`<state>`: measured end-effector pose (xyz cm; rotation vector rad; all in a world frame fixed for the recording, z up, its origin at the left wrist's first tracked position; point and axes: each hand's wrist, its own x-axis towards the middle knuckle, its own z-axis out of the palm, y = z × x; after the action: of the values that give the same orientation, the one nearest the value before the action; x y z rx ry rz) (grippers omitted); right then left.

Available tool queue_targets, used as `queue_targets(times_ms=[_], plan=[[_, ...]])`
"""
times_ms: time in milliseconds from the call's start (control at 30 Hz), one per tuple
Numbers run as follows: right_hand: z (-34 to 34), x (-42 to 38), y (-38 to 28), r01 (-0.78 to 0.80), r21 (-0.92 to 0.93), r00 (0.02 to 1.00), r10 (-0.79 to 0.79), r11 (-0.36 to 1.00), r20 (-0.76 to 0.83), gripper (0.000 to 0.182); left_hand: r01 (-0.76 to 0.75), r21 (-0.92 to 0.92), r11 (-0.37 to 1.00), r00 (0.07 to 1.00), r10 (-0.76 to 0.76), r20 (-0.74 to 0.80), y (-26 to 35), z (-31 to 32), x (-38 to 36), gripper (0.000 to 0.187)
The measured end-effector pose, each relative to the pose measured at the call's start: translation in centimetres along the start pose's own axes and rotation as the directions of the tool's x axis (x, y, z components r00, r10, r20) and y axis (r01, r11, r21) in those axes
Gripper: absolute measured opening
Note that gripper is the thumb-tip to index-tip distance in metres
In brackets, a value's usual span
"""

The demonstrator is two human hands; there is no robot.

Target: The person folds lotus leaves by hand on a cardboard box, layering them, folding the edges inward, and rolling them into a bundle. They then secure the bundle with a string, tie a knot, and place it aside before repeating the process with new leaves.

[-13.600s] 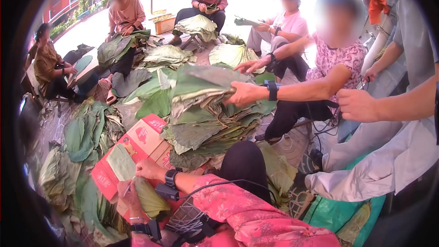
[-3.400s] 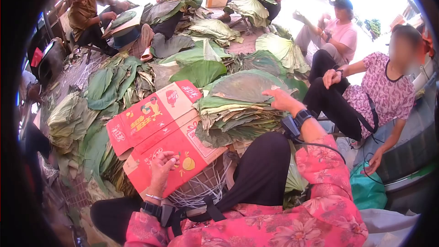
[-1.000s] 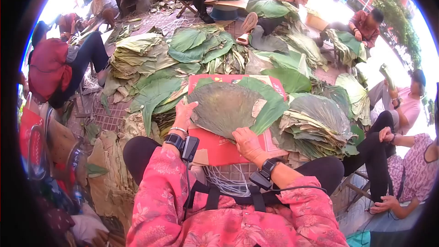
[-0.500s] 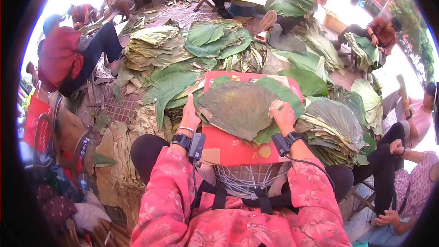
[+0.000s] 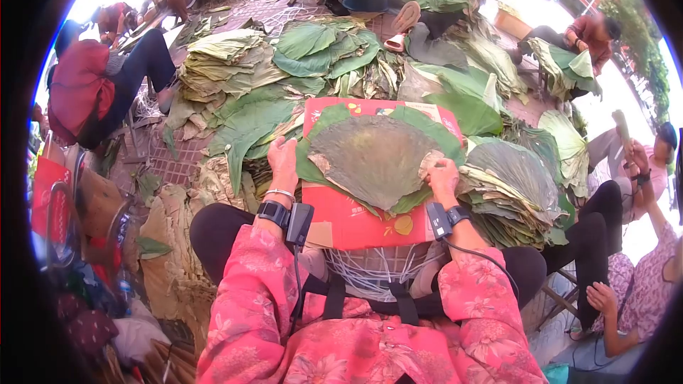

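A dried, brownish lotus leaf (image 5: 377, 160) lies spread over greener leaves (image 5: 327, 122) on a red printed cardboard box (image 5: 348, 224) in front of my lap. My right hand (image 5: 442, 176) pinches the right edge of the brown leaf, where a pale, crumpled bit shows at the fingertips. Just outside the left edge of the leaves, my left hand (image 5: 282, 163) is raised with loosely bent fingers and no leaf visible in it. Both wrists carry strapped-on devices. Right of the box rises a thick stack of folded leaves (image 5: 509, 185).
Beyond the box, large heaps of leaves (image 5: 235, 64) cover the brick paving. Several people sit around on low stools, one in a red vest (image 5: 82, 92) at left. White strings (image 5: 377, 270) lie below the box. Bags and a chair (image 5: 99, 206) stand at left.
My left hand's fingers, stretched upward before, are now bent. My right hand stays on the leaf edge. The whole view has shifted slightly, and a person at right has raised an arm.
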<state>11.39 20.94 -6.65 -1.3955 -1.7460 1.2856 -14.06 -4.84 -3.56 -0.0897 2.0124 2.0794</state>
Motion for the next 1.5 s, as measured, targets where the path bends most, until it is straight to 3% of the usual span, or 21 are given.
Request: queue_targets(times_ms=[33, 67, 133, 233, 300, 433, 500, 767, 867, 900, 1033, 1100, 1167, 1233, 1333, 1500], plan=[[-0.3, -0.5, -0.6, -0.043, 0.047, 0.999, 0.041, 0.998, 0.028, 0.036, -0.130, 0.174, 0.976, 0.990, 0.138, -0.038, 0.9, 0.3, -0.7, 0.056], [-0.5, -0.4, -0.4, 0.017, -0.018, 1.000, -0.016, 1.000, 0.012, 0.037, -0.244, 0.346, 0.906, 0.959, 0.278, -0.052, 1.8, 0.5, -1.5, 0.054], [-0.8, -0.1, 0.3, 0.133, -0.150, 0.991, -0.135, 0.980, -0.007, 0.039, -0.405, 0.650, 0.643, 0.843, 0.538, -0.007, 2.6, 1.3, -2.6, 0.051], [-1.4, -2.2, -1.1, 0.552, -0.504, 0.779, -0.626, 0.664, 0.030, 0.044, -0.687, 0.530, 0.497, 0.692, 0.670, 0.270, 2.3, 3.3, -4.4, 0.055], [-0.4, -3.5, -3.2, 0.589, -0.592, 0.754, -0.638, 0.550, 0.157, 0.051, -0.780, 0.516, 0.354, 0.606, 0.631, 0.484, 1.6, 5.0, -6.3, 0.057], [1.2, -3.8, -3.0, 0.666, -0.662, 0.695, -0.607, 0.343, 0.385, 0.063, -0.788, 0.602, 0.127, 0.607, 0.323, 0.726, -0.4, 7.6, -9.5, 0.068], [1.6, -3.8, -1.8, 0.671, -0.658, 0.708, -0.558, 0.341, 0.433, 0.063, -0.792, 0.606, 0.075, 0.609, 0.162, 0.776, -2.1, 7.4, -9.5, 0.072], [0.5, -2.9, -1.9, 0.659, -0.648, 0.750, -0.403, 0.383, 0.525, 0.065, -0.795, 0.604, 0.059, 0.603, 0.182, 0.776, -2.5, 7.6, -9.9, 0.073], [-3.7, -1.8, -4.6, 0.736, -0.611, 0.662, -0.500, 0.291, 0.558, 0.065, -0.793, 0.607, 0.057, 0.607, 0.163, 0.778, -2.1, 7.4, -9.9, 0.074], [-5.3, -0.9, -4.6, 0.745, -0.609, 0.629, -0.593, 0.273, 0.504, 0.061, -0.793, 0.606, 0.063, 0.608, 0.160, 0.778, -2.0, 7.4, -10.0, 0.074], [-16.1, 3.2, -7.0, 0.672, -0.547, 0.740, -0.485, 0.499, 0.467, 0.038, -0.793, 0.603, 0.085, 0.608, 0.158, 0.778, -1.8, 7.5, -10.0, 0.074], [-22.1, 4.5, -7.1, 0.618, -0.597, 0.785, -0.441, 0.512, 0.435, 0.034, -0.795, 0.598, 0.107, 0.607, 0.163, 0.778, -1.8, 7.3, -10.0, 0.074], [-27.5, 5.0, -6.1, 0.497, -0.736, 0.867, -0.286, 0.460, 0.407, 0.037, -0.795, 0.591, 0.138, 0.607, 0.179, 0.775, -1.9, 7.2, -9.9, 0.074], [-31.8, 5.4, -3.3, 0.462, -0.738, 0.885, -0.199, 0.492, 0.422, 0.037, -0.788, 0.581, 0.202, 0.614, 0.189, 0.767, -2.0, 7.1, -9.6, 0.073], [-33.2, 2.5, -2.1, 0.396, -0.790, 0.917, -0.158, 0.469, 0.365, 0.039, -0.772, 0.558, 0.304, 0.624, 0.199, 0.755, -2.4, 6.9, -8.7, 0.071], [-34.7, 3.5, -0.3, 0.305, -0.687, 0.951, -0.172, 0.660, 0.257, 0.029, -0.766, 0.508, 0.394, 0.619, 0.236, 0.750, -3.1, 6.5, -7.7, 0.066]])
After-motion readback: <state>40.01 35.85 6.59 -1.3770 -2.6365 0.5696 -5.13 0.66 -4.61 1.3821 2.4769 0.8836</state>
